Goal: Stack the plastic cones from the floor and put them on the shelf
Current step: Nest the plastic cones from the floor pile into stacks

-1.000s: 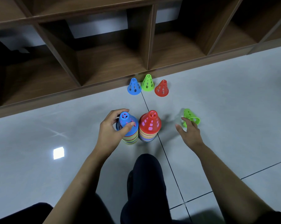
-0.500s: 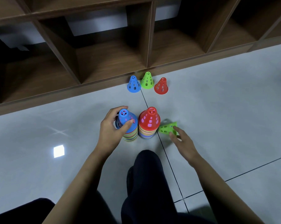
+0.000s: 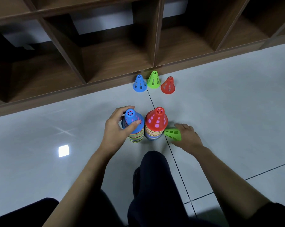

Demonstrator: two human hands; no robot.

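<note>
Curling round blue-topped plastic cone stack (image 3: pixel 136 128), left grip (image 3: pixel 116 128), right grip (image 3: pixel 188 136) closed on tipped green plastic cone (image 3: pixel 172 134) (beside red-topped stack (image 3: pixel 156 124)).

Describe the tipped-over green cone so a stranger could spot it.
From the wooden shelf, come down the floor to the red-topped stack. Right beside it, the green cone is held on its side by the right hand; the other green cone stands upright by the shelf.

No legible text, seemingly, on cones (image 3: pixel 156 120) or shelf (image 3: pixel 56 95)
</note>
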